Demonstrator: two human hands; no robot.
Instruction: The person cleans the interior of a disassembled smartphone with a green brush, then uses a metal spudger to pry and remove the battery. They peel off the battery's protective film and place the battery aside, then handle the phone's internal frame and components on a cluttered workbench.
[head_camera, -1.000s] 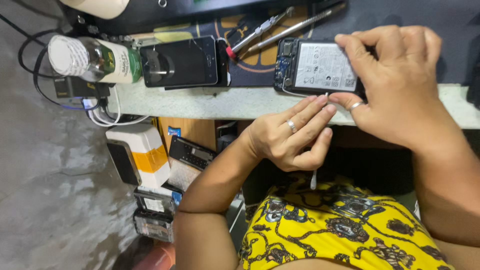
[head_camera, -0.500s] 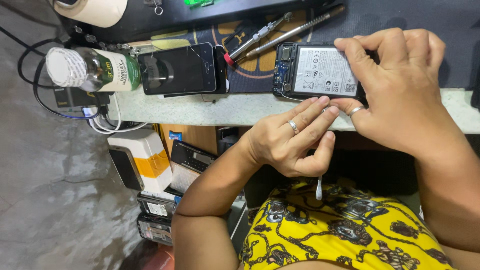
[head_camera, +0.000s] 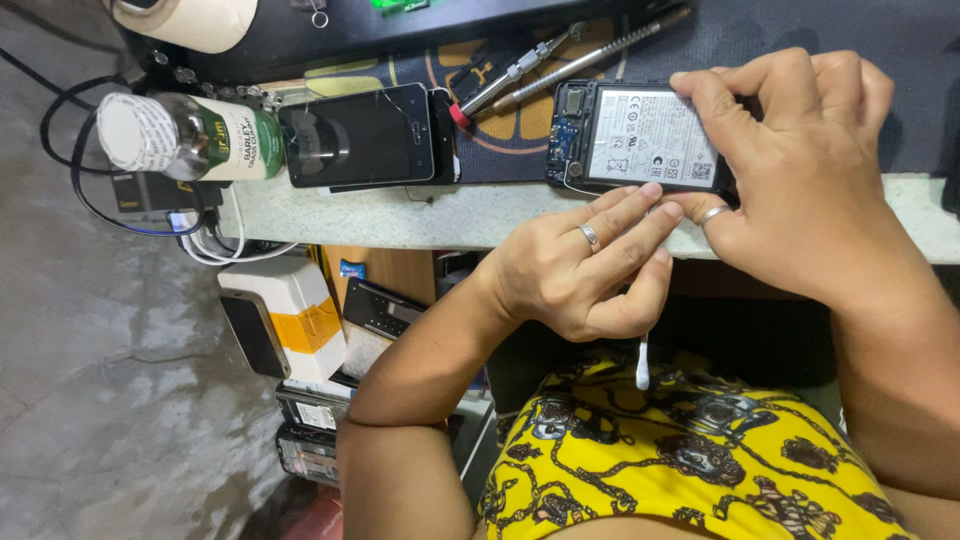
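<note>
This looks like a small phone repair shop. An opened phone lies on the bench with its back off, so the battery and little parts inside show. Another phone with a dark screen lies beside it on a dark work mat. Thin metal screwdrivers rest on the mat. Under the bench sit more old phones and boxes in a pile. Cables hang at the bench's end above a bare grey floor.
</note>
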